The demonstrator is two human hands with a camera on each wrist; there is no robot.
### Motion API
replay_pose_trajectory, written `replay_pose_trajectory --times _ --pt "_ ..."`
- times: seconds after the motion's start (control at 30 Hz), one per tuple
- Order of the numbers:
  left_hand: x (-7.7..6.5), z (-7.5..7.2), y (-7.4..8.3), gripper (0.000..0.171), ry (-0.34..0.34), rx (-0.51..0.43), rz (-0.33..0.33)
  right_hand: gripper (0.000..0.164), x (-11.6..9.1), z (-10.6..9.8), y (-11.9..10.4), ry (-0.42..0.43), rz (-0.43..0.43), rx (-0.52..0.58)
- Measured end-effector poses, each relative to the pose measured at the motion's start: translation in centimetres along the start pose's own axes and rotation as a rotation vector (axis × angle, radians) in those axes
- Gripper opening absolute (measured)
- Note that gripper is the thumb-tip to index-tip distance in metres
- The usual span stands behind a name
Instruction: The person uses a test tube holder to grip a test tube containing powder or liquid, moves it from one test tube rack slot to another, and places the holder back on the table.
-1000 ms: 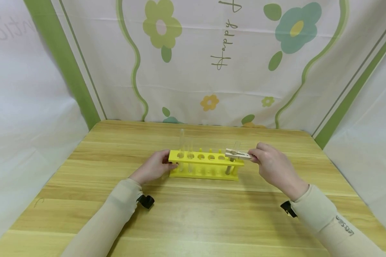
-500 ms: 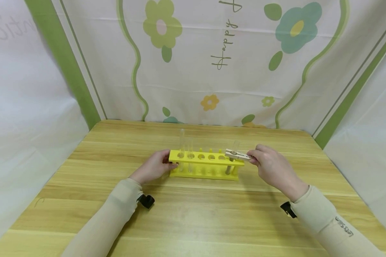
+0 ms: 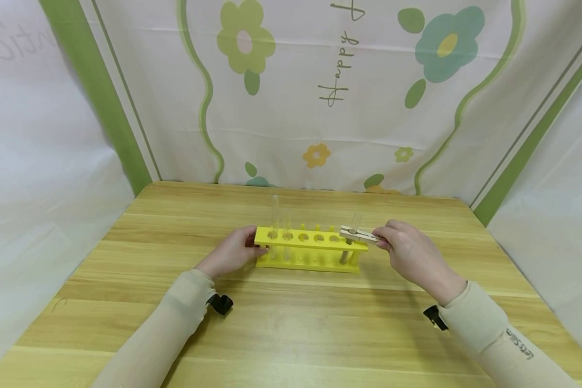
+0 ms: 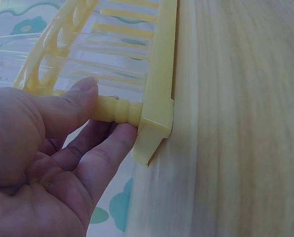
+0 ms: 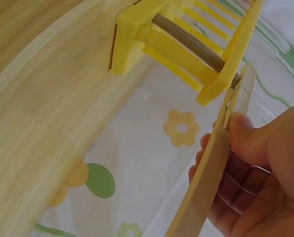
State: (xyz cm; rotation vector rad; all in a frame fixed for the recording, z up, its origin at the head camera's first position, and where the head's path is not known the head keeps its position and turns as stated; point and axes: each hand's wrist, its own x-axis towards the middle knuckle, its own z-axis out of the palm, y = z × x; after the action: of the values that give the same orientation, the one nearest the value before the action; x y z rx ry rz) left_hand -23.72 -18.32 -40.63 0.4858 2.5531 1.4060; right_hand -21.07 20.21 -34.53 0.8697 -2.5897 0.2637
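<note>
A yellow test tube rack (image 3: pixel 310 244) stands on the table. My left hand (image 3: pixel 228 253) grips its left end; the left wrist view shows thumb and fingers round the end post (image 4: pixel 118 109). Two clear test tubes, a taller one (image 3: pixel 275 207) and a shorter one (image 3: pixel 287 222), stand upright in the leftmost holes. At the right end, a test tube (image 5: pixel 189 43) with grey-brown contents passes down through the last hole, leaning slightly. A wooden test tube holder (image 3: pixel 360 235) clasps it just above the rack's top plate. My right hand (image 3: pixel 412 253) pinches the holder's handle, thumb on its side.
The wood-grain table (image 3: pixel 291 334) extends in front of the rack and to both sides. A white cloth (image 3: pixel 281 108) printed with flowers hangs behind its far edge, with plain white cloth at left and right. Black wrist devices (image 3: pixel 220 304) sit at both sleeves.
My right hand has dipped very slightly, with the wooden holder still on the tube. The left hand and the rack stay where they were.
</note>
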Motion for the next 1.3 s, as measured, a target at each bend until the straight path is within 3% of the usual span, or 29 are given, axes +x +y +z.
replay_pose_trajectory --times 0.63,1.3 --pt "-0.1 0.0 0.0 0.016 -0.002 0.001 0.008 0.012 0.3 -0.9 -0.2 0.006 0.003 -0.001" --pt "-0.1 -0.1 0.1 0.018 0.001 0.015 0.004 0.013 1.3 -3.9 -0.6 0.021 0.012 -0.021"
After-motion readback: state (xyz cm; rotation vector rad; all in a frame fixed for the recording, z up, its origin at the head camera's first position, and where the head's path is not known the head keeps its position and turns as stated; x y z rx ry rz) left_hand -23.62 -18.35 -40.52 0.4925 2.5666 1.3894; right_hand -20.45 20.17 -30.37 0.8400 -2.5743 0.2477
